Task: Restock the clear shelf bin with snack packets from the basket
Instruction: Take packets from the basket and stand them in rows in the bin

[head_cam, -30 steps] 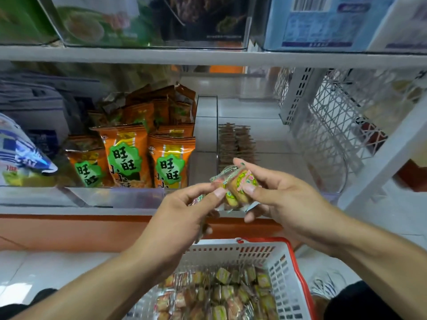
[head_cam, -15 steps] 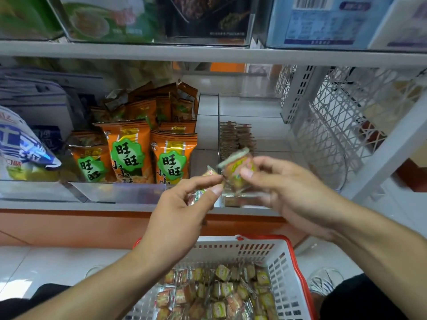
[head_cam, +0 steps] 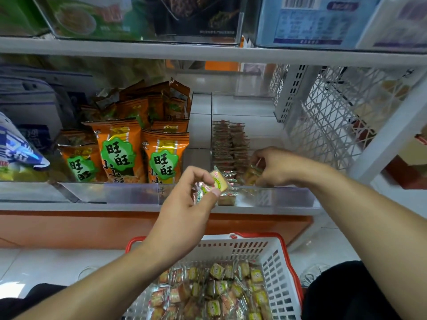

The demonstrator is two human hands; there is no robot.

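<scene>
My left hand (head_cam: 189, 199) pinches a small yellow-green snack packet (head_cam: 216, 182) in front of the shelf edge. My right hand (head_cam: 275, 167) reaches into the clear shelf bin (head_cam: 284, 197) and grips a brownish snack packet (head_cam: 250, 175) low beside the row of packets (head_cam: 228, 144) standing in it. A few loose packets (head_cam: 227, 195) lie at the bin's front. Below, the white basket with red rim (head_cam: 275, 257) holds several small snack packets (head_cam: 217, 287).
Orange snack bags (head_cam: 120, 153) fill the clear bin to the left. A blue-white bag (head_cam: 16, 146) lies at far left. A white lattice panel (head_cam: 328, 116) closes the shelf's right side. Boxes stand on the upper shelf (head_cam: 208, 53).
My hands have parted. The right hand carried its packet forward and down into the clear bin. The left hand stayed in front of the shelf with its packet.
</scene>
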